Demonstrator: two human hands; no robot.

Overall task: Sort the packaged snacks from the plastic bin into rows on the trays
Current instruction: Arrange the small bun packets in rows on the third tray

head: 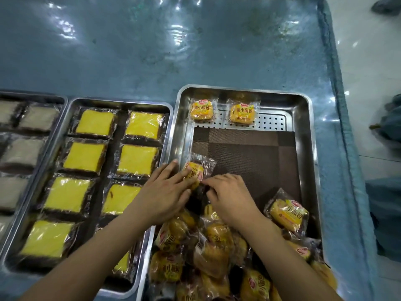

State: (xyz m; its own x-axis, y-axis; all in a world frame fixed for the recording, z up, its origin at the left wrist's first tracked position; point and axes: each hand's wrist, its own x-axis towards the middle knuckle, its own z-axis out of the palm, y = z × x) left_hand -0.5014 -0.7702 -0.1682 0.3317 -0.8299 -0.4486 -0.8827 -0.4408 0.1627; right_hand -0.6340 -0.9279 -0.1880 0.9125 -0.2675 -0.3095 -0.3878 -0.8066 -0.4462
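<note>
A wrapped small bread packet (196, 170) lies tilted at the near left of the right steel tray (308, 135). My left hand (166, 192) holds it from the left, fingers over its near side. My right hand (227, 195) pinches the wrapper's edge from the right. Two matching bread packets (201, 110) (242, 111) sit in a row along the tray's far edge. A heap of the same packets (208, 253) covers the tray's near end. One more packet (287, 215) lies at the near right.
A brown woven mat (256, 155) lines the right tray. The middle tray (71, 101) holds yellow cake slices (96, 122) in two columns. A left tray (32, 95) holds pale wrapped slices. A wrinkled blue plastic cover (152, 51) spreads over the table.
</note>
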